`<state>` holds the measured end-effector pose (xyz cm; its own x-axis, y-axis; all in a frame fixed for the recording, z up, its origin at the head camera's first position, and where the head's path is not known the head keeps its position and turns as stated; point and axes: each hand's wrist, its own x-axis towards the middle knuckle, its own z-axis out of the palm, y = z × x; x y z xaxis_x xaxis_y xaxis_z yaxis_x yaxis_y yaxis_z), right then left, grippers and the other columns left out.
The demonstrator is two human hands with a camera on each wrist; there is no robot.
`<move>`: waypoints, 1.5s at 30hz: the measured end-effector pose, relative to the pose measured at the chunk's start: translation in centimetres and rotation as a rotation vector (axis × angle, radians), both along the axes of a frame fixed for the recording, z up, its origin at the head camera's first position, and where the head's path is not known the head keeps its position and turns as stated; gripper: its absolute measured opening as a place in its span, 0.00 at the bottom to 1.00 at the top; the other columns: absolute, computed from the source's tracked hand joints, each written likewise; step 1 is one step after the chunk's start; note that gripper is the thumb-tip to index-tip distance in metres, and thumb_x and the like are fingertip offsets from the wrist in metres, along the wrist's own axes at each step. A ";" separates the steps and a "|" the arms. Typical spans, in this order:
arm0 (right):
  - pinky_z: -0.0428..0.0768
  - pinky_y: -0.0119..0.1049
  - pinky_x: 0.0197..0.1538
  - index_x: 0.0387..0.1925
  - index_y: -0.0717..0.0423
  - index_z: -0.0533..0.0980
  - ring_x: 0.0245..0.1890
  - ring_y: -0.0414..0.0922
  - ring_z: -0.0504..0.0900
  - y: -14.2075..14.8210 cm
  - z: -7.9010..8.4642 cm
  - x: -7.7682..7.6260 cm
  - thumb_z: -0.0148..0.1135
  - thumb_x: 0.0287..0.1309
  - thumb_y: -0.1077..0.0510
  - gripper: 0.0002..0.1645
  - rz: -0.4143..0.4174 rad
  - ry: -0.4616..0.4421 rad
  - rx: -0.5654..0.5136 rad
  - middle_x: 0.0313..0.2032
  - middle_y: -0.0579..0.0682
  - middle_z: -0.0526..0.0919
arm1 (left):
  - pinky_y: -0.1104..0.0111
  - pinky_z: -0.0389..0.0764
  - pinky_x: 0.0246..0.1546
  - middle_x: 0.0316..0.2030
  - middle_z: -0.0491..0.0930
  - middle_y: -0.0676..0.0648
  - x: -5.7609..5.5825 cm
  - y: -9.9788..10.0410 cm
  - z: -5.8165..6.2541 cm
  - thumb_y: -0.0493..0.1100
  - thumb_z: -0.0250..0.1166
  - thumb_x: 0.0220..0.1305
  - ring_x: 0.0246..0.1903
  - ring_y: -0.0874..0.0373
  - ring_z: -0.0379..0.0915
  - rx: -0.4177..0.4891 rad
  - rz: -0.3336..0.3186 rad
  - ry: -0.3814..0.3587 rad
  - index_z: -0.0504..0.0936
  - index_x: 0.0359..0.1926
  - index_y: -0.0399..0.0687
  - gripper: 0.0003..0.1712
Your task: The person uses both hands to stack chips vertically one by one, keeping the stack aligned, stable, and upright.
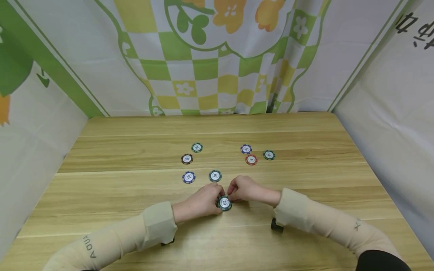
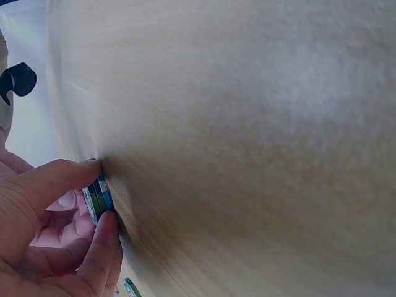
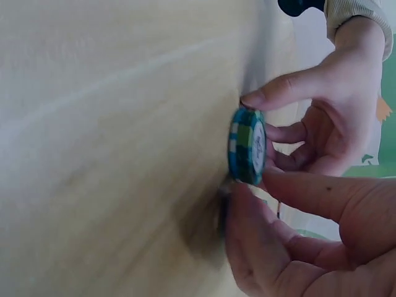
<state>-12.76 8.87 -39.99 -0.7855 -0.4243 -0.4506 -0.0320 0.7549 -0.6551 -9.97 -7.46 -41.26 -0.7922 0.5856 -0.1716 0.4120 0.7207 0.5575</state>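
Note:
A short stack of green poker chips (image 1: 224, 203) marked 20 is at the table's near middle. My left hand (image 1: 205, 199) pinches it by the edge; in the left wrist view thumb and fingertip grip opposite sides of the stack (image 2: 99, 197). At its upper right edge is my right hand (image 1: 245, 189), fingers curled. In the right wrist view, that hand's thumb and index fingertip (image 3: 246, 197) pinch the edge of the stack (image 3: 247, 146). The exact number of stacked chips is unclear. Just beyond the hands, a green chip (image 1: 215, 176) lies flat.
On the left lie a blue chip (image 1: 188, 177), a black chip (image 1: 187, 159) and a green chip (image 1: 197, 147). Right of centre are a blue chip (image 1: 246, 149), a red chip (image 1: 251, 160) and another green chip (image 1: 269, 155). A patterned curtain (image 1: 217, 75) hangs behind the wooden table (image 1: 118, 150).

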 end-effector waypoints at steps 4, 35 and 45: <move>0.72 0.28 0.27 0.28 0.58 0.77 0.23 0.40 0.73 0.2 0.5 -0.1 0.67 0.47 0.63 0.05 0.063 0.034 0.052 0.22 0.46 0.77 | 0.72 0.71 0.31 0.31 0.70 0.51 0.0 0.0 0.0 0.37 0.72 0.40 0.30 0.62 0.66 0.000 0.003 -0.009 0.76 0.36 0.39 0.20; 0.74 0.33 0.29 0.35 0.65 0.76 0.22 0.40 0.71 3.4 3.6 -4.2 0.59 0.53 0.62 0.09 0.078 0.380 0.326 0.29 0.53 0.79 | 0.72 0.71 0.31 0.30 0.71 0.52 -0.2 0.0 -0.2 0.42 0.72 0.42 0.29 0.62 0.66 0.009 0.014 -0.028 0.75 0.36 0.40 0.20; 0.69 0.34 0.24 0.25 0.57 0.76 0.20 0.42 0.69 4.5 3.0 -6.3 0.58 0.53 0.59 0.06 -0.015 0.376 0.312 0.24 0.50 0.77 | 0.72 0.72 0.32 0.31 0.71 0.52 -0.1 0.0 -0.2 0.42 0.72 0.42 0.29 0.62 0.66 -0.006 0.016 -0.020 0.75 0.37 0.40 0.20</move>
<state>-19.07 13.35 -37.04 -0.9232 -0.3015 -0.2384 -0.2107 0.9157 -0.3423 -10.03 -7.46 -41.46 -0.7979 0.5717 -0.1909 0.3894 0.7307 0.5607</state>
